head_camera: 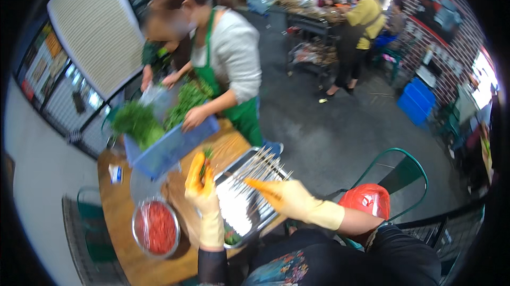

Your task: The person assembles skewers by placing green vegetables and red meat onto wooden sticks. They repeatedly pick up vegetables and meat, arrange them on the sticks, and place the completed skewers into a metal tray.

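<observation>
My left hand [203,186], in a cream rubber glove with orange fingers, is raised at the left side of a metal tray [235,206]. Its fingers curl around a small green leafy sprig [207,153]. Over the tray reaches my right hand [291,200], gloved the same way, its fingers pointing left and close together. Right at its fingertips lie several thin wooden skewers [259,166], laid across the tray; blur hides whether it grips one. Some green leaves [231,236] show at the tray's near end.
On the wooden table [115,222] stand a metal bowl of red chopped meat [157,226] and a blue crate of leafy greens [175,148]. Beyond the table, a person in a green apron [227,70] touches the crate. A green metal chair [398,178] holds a red plastic bag [368,200].
</observation>
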Action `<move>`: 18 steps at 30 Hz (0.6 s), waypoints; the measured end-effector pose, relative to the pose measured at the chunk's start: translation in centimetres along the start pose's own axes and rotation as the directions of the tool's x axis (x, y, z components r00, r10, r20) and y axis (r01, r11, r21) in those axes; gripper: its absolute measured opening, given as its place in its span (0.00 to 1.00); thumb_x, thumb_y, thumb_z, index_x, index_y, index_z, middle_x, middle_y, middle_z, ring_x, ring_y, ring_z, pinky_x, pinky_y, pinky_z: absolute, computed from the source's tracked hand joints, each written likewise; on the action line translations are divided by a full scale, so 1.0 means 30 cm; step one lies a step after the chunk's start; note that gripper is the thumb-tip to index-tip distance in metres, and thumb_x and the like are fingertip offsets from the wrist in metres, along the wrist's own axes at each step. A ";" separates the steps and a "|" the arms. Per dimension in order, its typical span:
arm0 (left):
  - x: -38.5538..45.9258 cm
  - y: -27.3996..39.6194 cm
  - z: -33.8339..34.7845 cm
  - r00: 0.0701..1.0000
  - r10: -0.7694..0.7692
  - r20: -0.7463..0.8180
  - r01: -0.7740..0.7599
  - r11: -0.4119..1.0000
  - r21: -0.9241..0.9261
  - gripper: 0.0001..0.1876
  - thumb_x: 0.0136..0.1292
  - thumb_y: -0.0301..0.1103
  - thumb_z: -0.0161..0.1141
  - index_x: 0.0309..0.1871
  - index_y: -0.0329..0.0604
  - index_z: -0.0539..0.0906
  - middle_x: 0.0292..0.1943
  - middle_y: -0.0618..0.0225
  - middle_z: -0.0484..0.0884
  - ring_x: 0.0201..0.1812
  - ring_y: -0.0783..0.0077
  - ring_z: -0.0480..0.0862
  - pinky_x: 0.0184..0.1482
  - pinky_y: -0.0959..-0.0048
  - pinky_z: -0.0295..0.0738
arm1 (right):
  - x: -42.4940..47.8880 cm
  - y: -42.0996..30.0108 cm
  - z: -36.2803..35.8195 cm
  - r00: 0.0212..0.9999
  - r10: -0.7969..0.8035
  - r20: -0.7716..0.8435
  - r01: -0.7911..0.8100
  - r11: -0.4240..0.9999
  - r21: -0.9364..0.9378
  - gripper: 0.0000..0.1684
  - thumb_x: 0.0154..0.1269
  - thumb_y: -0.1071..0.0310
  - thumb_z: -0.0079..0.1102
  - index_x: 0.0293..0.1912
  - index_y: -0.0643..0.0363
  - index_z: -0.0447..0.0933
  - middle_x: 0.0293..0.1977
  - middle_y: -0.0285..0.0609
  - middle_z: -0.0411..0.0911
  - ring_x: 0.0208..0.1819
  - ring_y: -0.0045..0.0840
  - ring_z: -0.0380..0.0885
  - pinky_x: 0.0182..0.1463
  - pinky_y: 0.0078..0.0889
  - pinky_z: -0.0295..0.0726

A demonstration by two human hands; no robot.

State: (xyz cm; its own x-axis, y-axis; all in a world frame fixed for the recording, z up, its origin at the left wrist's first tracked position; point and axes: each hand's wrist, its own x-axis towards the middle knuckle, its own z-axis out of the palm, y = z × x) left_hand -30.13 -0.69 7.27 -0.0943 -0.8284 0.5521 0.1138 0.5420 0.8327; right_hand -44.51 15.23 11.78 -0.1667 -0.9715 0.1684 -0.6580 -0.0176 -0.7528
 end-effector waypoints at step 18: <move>-0.042 -0.020 0.074 0.979 0.170 0.112 -0.185 0.972 0.143 0.21 0.51 0.10 0.56 0.51 0.33 0.79 0.50 0.58 0.81 0.49 0.69 0.82 0.52 0.74 0.75 | -0.024 0.065 0.032 0.957 0.281 0.075 -0.291 0.917 0.275 0.17 0.64 0.70 0.52 0.53 0.56 0.76 0.24 0.43 0.79 0.25 0.29 0.79 0.31 0.26 0.74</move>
State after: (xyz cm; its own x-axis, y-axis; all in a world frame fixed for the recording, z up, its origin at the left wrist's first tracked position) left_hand -32.27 0.36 6.18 -0.1833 -0.7030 0.6872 -0.0132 0.7008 0.7133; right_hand -44.96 15.67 9.59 -0.2889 -0.9523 -0.0982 -0.3528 0.2012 -0.9138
